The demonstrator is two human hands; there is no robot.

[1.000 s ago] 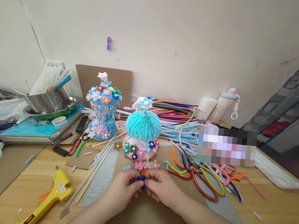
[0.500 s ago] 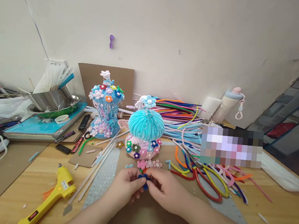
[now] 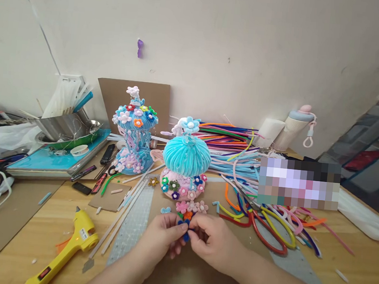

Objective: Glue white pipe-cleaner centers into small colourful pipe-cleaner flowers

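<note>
Between my two hands is a dark blue pipe-cleaner flower (image 3: 185, 235). My left hand (image 3: 163, 233) pinches its left side with thumb and fingers. On the other side, my right hand (image 3: 211, 240) has thumb and forefinger closed on a petal. Just beyond my fingertips lie pink flowers (image 3: 181, 207) and an orange flower (image 3: 188, 215). Behind them stands a turquoise domed pipe-cleaner piece (image 3: 187, 156) on a round pink base (image 3: 173, 174) dotted with small flowers. A similar blue piece with a flowered top (image 3: 137, 121) stands further left.
A yellow glue gun (image 3: 73, 249) lies at the left front. Red-handled scissors (image 3: 268, 232) rest among loose pipe cleaners on the right. Bundled pipe cleaners (image 3: 229, 141) fill the back. A steel bowl (image 3: 61, 127) and a bottle (image 3: 293, 129) stand by the wall.
My right fingers have shifted slightly on the blue flower, and the orange flower beyond it shows more. The whole view has moved a little.
</note>
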